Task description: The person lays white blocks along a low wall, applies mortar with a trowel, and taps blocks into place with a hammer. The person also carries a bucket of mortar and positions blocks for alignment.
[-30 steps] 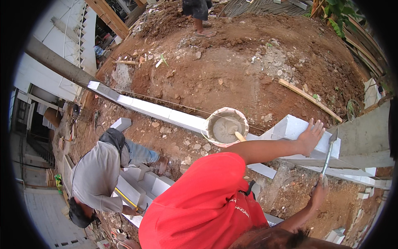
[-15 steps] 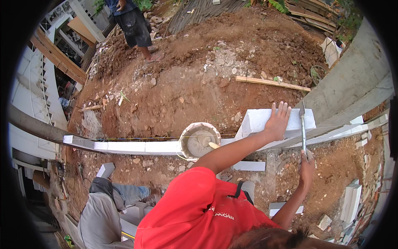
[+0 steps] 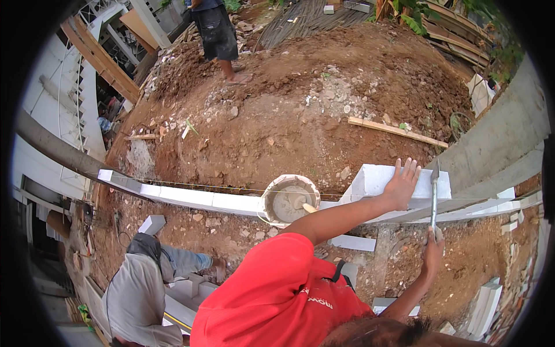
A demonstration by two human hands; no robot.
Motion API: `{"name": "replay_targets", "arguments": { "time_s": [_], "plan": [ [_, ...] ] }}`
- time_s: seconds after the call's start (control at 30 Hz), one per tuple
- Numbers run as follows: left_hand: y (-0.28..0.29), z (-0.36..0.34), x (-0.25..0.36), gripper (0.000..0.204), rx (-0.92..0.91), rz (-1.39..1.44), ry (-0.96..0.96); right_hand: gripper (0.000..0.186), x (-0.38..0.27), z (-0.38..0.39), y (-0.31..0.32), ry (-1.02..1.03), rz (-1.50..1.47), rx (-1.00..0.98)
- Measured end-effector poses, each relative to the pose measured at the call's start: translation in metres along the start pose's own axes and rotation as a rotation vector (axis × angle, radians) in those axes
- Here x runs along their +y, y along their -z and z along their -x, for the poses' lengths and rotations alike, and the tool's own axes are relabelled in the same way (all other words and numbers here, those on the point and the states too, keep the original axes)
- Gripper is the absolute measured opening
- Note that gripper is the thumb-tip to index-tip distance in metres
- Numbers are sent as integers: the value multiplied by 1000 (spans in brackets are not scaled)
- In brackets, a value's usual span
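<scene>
My left hand (image 3: pixel 402 186) lies flat on top of a large white block (image 3: pixel 378 178), fingers stretched out and pointing away from me. The block sits on a low row of white blocks (image 3: pixel 231 203), beside a grey concrete column. My right hand (image 3: pixel 433 247) is wrapped round the lower end of a hammer (image 3: pixel 434 202) with a slim metal shaft. The narrow hammer head is at the block's right end; whether it touches is unclear. Left of the block stands a bucket (image 3: pixel 269 202) of grey mortar, with a pale tool handle sticking out.
The concrete column (image 3: pixel 497 144) rises at right. A string (image 3: pixel 219 186) runs along the wall. A person in grey (image 3: pixel 139 289) crouches at lower left; another (image 3: pixel 217 34) stands on the far soil. A wooden plank (image 3: pixel 399 132) and loose blocks (image 3: pixel 485 306) lie about.
The whole view has shifted, so the scene sits further right and lower. My left hand stays on the block, and the hammer remains at its right end.
</scene>
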State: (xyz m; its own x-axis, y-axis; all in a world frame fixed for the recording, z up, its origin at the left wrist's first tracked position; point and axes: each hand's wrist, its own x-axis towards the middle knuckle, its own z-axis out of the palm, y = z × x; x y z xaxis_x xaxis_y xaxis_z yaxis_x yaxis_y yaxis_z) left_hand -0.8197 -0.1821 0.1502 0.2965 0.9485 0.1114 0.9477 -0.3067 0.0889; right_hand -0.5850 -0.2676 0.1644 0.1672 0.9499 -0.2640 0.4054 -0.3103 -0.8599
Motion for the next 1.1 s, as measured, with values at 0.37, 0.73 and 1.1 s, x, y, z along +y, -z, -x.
{"name": "replay_targets", "arguments": {
  "time_s": [0.37, 0.73, 1.1],
  "plan": [
    [3, 1, 1, 130, -1, 36, -7, 34, 0, 1, -1, 25, 11, 50],
    [-2, 1, 0, 132, 21, 47, -3, 35, -11, 9, -2, -11, -9, 21],
    [-5, 2, -1, 133, 30, 37, 14, 26, -2, 1, -5, -18, -57, -2]
  ]
}}
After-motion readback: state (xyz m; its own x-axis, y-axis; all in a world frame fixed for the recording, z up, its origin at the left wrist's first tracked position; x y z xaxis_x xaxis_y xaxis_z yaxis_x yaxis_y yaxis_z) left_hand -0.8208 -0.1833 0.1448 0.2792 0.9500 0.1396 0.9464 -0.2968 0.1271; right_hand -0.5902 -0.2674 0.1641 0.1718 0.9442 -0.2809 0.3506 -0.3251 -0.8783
